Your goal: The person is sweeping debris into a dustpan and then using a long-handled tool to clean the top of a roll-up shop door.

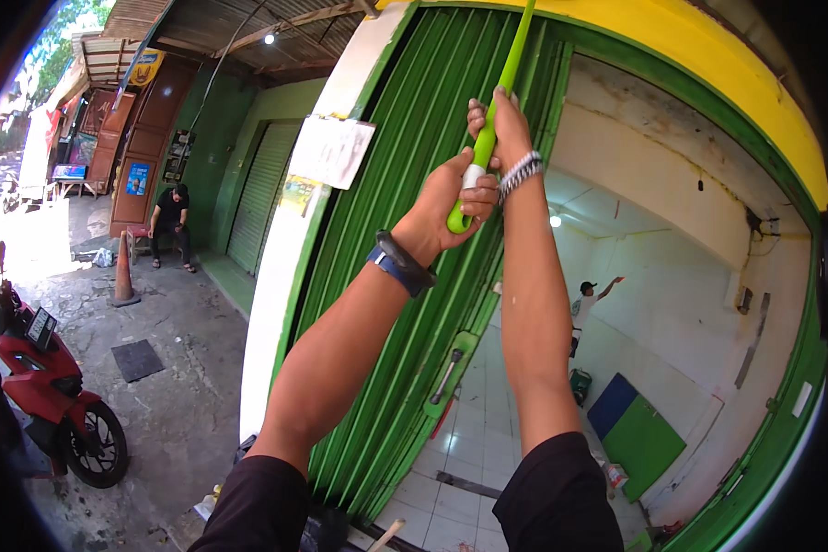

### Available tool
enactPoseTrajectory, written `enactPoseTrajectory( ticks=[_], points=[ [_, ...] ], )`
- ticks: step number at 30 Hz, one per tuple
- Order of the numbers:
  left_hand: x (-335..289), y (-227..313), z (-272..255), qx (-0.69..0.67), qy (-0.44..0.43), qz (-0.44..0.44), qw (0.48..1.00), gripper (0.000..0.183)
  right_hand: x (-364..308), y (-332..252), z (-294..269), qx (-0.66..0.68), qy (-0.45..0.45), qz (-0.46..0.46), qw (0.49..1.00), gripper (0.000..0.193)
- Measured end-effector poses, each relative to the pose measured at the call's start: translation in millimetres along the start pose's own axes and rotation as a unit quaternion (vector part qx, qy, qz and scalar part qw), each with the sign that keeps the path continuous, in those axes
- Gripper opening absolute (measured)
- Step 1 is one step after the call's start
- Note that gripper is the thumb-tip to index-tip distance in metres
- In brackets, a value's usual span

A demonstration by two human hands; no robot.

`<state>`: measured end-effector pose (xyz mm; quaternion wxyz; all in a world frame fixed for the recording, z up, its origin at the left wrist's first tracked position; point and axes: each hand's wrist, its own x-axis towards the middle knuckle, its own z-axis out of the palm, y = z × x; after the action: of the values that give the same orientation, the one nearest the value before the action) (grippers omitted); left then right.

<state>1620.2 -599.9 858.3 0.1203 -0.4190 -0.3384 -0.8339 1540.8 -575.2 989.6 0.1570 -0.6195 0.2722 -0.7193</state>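
Reference point: the green folding shutter [377, 184]. In front of it I am holding both arms raised, forearms slanting upward and converging on one lime-green pole [514, 57]. The pole is crossing before the upper part of the shutter, near its right side, tilting slightly right; the top end is running out of view. Whether it is touching the shutter, I cannot tell.

My left hand [442, 201] is taking the lower place before the shutter: fingers curling around the pole, thumb pointing up alongside the white band [474, 173], the rounded butt [458, 220] showing just beneath. That forearm is angling up and to the right across the shutter, the wrist wearing dark bands [410, 265].

My right hand [510, 129] is gripping just above, thumb lying along the pole, fingers wrapping it. Its forearm is standing closer to vertical by the shutter's right edge, the wrist wearing a black-and-white bracelet [522, 175]. Both hands are closing on the pole, close together.

Left of the shutter, a paper sheet [333, 152] is hanging at a white pillar [271, 304]. Farther left of it, a person in dark clothes [168, 216] is sitting near an orange cone [123, 276]; a red scooter [51, 373] is standing well apart. Right of the shutter, inside, a person in a white top [580, 313] is holding one arm outstretched.
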Motion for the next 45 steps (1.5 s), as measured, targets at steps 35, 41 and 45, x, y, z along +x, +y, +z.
enactPoseTrajectory(
  ticks=[35,41,45],
  points=[
    [-922.7,-350.7,23.7,0.076,0.931,0.056,0.354,0.046,28.6,146.6,-14.6,-0.587,0.148,-0.033,0.795,0.047],
    [-979.5,-285.3,-34.9,0.197,0.916,-0.065,0.343,0.052,-175.1,128.2,-14.5,-0.310,0.161,0.082,0.933,0.043],
    [-984.6,-218.3,-70.7,0.291,0.877,-0.111,0.366,0.052,-218.4,92.8,-20.9,-0.361,0.209,0.049,0.907,0.036]
  ],
)
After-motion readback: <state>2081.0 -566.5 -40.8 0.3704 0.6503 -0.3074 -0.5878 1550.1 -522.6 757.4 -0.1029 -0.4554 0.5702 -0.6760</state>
